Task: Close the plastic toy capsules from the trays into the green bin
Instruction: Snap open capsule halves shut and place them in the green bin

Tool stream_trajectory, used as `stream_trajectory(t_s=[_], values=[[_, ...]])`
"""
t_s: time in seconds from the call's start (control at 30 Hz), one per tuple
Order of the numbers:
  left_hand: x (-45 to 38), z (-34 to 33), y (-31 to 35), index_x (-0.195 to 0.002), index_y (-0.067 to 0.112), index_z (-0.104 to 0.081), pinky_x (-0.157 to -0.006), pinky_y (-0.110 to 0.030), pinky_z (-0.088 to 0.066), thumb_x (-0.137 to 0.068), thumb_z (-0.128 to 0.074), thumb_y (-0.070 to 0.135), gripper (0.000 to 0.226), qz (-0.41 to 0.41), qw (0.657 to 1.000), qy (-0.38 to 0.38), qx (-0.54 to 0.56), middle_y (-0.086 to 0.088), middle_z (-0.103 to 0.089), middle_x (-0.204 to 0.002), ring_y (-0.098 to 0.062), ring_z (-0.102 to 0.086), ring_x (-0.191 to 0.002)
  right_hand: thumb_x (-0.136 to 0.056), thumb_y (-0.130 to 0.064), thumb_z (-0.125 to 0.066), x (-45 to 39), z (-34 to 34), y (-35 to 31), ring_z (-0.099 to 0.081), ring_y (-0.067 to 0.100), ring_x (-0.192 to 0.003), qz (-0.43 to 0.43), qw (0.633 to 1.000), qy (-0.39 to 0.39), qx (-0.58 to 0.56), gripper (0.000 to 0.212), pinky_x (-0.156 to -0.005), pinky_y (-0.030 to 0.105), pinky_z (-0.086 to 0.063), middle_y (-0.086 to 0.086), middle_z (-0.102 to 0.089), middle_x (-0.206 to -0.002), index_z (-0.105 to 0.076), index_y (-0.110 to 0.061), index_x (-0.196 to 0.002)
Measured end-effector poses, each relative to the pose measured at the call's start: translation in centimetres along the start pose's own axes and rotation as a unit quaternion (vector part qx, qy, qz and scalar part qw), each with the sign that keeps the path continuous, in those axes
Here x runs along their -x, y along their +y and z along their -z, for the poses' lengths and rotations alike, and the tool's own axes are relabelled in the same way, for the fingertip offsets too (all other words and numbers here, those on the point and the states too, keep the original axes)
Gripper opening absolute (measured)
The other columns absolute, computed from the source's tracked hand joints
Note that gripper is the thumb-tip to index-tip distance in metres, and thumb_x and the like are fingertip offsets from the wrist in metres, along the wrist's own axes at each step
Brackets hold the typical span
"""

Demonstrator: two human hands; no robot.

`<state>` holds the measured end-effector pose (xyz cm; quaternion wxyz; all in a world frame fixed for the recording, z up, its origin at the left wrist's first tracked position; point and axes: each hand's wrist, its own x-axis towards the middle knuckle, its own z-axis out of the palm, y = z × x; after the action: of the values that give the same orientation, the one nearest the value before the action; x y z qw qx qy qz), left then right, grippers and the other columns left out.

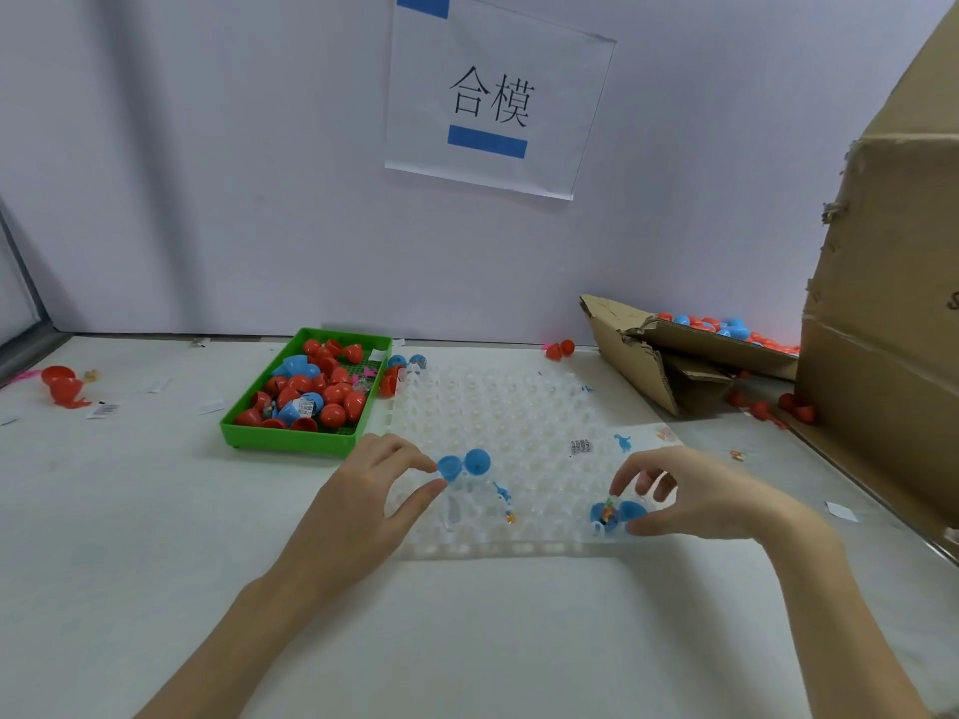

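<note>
1. Head view, hands: the left hand [373, 490] reaches onto the near left part of the clear tray [519, 407], and its forefinger and thumb pinch one half of an open blue capsule [463, 464], whose two hinged halves sit side by side on the tray.
2. The right hand [695, 495] is over the tray's near right corner, fingers curled. Its thumb touches the near side of a second open blue capsule [617, 513], and its fingertips arch above it; a small coloured toy shows inside one half.
3. Tray: it is transparent, covered in rows of moulded bumps, and lies flat on the white surface [467, 640]. A small blue toy figure [502, 493] lies on it between the two capsules, and a barcode slip [581, 447] lies further back on the right.
4. Green bin [290, 438]: it stands just left of the tray's far corner, holding a heap of red capsules and a few blue ones, some open, some closed.
5. Right side: a torn cardboard box [674, 355] lies tipped against a taller carton [882, 303], with red and blue capsules in it and several red ones on the surface below.
6. Far left: loose red capsule halves [62, 386] and paper slips lie on the surface.
7. Wall: a paper sign [493, 96] with printed characters and blue tape hangs behind.
</note>
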<state>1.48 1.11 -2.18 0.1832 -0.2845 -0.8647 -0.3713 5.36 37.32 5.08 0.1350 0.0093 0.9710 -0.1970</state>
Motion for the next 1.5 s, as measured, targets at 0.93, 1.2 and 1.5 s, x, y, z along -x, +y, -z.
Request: stream_trajectory(t_s=[0.93,1.2,1.5], values=[[-0.1,0.0,1.3,-0.121,0.028,-0.069,-0.086,-0.018,-0.052,-0.087,-0.074,0.043,0.037,-0.003,0.993,0.015,0.118,0.02,-0.067,-0.109,-0.009,-0.065,-0.105,-0.083,-0.036,-0.083,-1.4,0.8,-5.5,-0.059,-0.008,-0.094,0.135,0.99,0.051,-0.008,0.026,-0.07,0.012,-0.051,-0.02,-0.068,-0.1,-0.07,-0.044,-0.104],[-0.4,-0.1,1.4,-0.119,0.027,-0.067,-0.088,-0.02,-0.058,-0.087,-0.082,0.02,0.036,0.084,0.966,0.016,0.244,0.018,-0.073,-0.11,-0.009,-0.074,-0.101,-0.085,-0.033,-0.083,-4.1,-3.6,-11.9,-0.066,0.0,-0.095,0.25,0.959,0.084,-0.101,0.021,-0.075,0.019,-0.055,-0.022,-0.071,-0.099,-0.073,-0.034,-0.103],[-1.1,0.9,1.2,-0.107,0.018,-0.066,-0.083,-0.026,-0.061,-0.093,-0.075,0.01,0.019,0.144,0.916,0.04,0.372,-0.002,-0.079,-0.104,-0.023,-0.079,-0.092,-0.09,-0.024,-0.079,-4.6,-7.1,-12.8,-0.073,0.017,-0.099,0.263,0.895,0.121,-0.34,0.022,-0.087,0.032,-0.061,-0.008,-0.076,-0.104,-0.071,-0.025,-0.11]])
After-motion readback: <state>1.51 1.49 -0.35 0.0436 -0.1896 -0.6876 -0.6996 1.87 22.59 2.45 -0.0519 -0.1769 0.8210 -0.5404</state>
